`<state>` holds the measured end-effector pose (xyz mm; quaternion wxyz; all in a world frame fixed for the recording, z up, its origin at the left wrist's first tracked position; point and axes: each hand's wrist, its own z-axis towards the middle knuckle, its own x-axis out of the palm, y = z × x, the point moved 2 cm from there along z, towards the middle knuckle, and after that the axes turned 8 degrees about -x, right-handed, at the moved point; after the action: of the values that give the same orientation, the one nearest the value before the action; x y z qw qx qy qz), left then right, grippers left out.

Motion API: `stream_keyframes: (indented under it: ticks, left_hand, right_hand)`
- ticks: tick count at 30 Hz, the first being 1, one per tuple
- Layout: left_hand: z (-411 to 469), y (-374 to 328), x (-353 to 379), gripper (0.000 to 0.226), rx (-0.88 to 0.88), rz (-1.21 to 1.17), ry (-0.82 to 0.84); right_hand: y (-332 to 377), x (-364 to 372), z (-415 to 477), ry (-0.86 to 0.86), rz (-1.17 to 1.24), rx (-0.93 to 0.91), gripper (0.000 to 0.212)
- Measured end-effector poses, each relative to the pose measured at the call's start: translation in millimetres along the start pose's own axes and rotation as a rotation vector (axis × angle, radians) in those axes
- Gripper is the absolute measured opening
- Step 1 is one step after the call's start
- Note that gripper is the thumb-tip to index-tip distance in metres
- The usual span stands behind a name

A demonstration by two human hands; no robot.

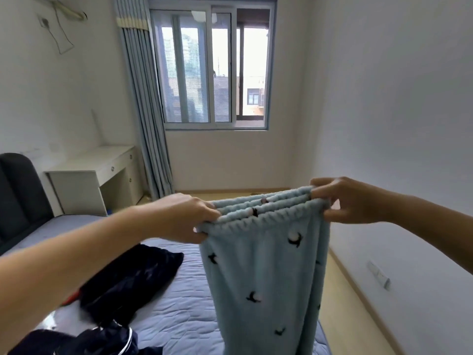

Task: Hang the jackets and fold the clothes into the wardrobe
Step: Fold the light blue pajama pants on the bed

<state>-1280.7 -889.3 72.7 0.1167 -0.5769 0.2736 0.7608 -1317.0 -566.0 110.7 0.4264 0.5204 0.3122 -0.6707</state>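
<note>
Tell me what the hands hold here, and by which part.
The light blue fleece trousers, by the waistband: left hand grips its left end, right hand its right end.

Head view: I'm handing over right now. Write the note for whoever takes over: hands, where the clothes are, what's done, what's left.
Left hand: grips the left end of the waistband of the light blue fleece trousers.
Right hand: pinches the right end of the waistband.
Trousers: held up in the air above the bed, hanging straight down, legs apparently laid together.
Dark clothes: unfolded heap on the bed, to the left.
Wardrobe: not in view.
Done: nothing shows as folded or hung.
Left: fold the trousers, sort the dark heap, put everything into the wardrobe.
</note>
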Motion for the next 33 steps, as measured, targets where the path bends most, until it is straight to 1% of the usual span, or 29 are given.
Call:
stream_keyframes:
  ticks: [1,2,4,7,9,11,13,16,18,20,24,27,30,31,33]
  left_hand:
    - [-1.9,12.5,-5.4,0.011,0.036,0.027,-0.034]
    - [-3.3,23.5,-12.0,0.014,0.072,0.053,-0.066]
    - [-4.3,45.2,-24.3,0.016,0.127,0.113,-0.123]
    - [-1.8,69.7,-35.6,0.022,0.159,0.223,-0.199]
    - [2.2,75.7,-36.5,0.025,0.157,0.276,-0.193]
    - [4.2,78.6,-39.6,0.025,0.170,0.297,-0.191]
    - [2.6,85.6,-46.7,0.025,0.169,0.291,-0.189]
    - [-2.7,96.1,-53.9,0.022,0.124,0.281,-0.191]
    - [-1.5,97.5,-54.5,0.026,0.112,0.289,-0.190]
    - [1.3,97.9,-54.7,0.027,0.097,0.299,-0.165]
    - [4.0,105.8,-58.8,0.025,0.069,0.284,-0.147]
    - [4.4,105.2,-58.7,0.023,0.078,0.274,-0.141]
    - [3.7,106.3,-54.8,0.022,0.076,0.272,-0.170]
    - [1.3,108.9,-53.3,0.022,0.048,0.269,-0.175]
    - [-7.0,116.3,-49.3,0.018,-0.024,0.241,-0.198]
  right_hand:
    - [-0.6,1.5,-4.7,0.064,-0.142,-0.022,0.007]
    - [0.0,1.5,-7.9,0.110,-0.261,-0.052,0.004]
    - [7.9,-1.9,-10.5,0.162,-0.367,-0.124,0.009]
    - [39.5,-7.6,-5.9,0.229,-0.417,-0.293,0.007]
    - [61.0,-0.1,0.3,0.311,-0.365,-0.370,0.008]
    - [73.0,9.2,4.7,0.398,-0.290,-0.393,0.010]
    - [69.4,5.9,9.6,0.412,-0.248,-0.330,0.009]
    - [50.9,-9.3,17.5,0.410,-0.291,-0.195,0.005]
    - [45.3,-9.7,22.9,0.446,-0.306,-0.173,0.008]
    - [51.9,-2.7,29.2,0.491,-0.258,-0.164,0.012]
    - [75.9,15.5,38.6,0.547,-0.118,-0.216,0.021]
    - [67.9,21.4,43.9,0.599,-0.176,-0.140,0.031]
    - [47.0,22.0,46.7,0.555,-0.229,-0.019,0.025]
    - [40.4,21.6,46.0,0.521,-0.197,-0.001,0.024]
    - [31.3,16.5,41.3,0.441,-0.079,-0.006,0.029]
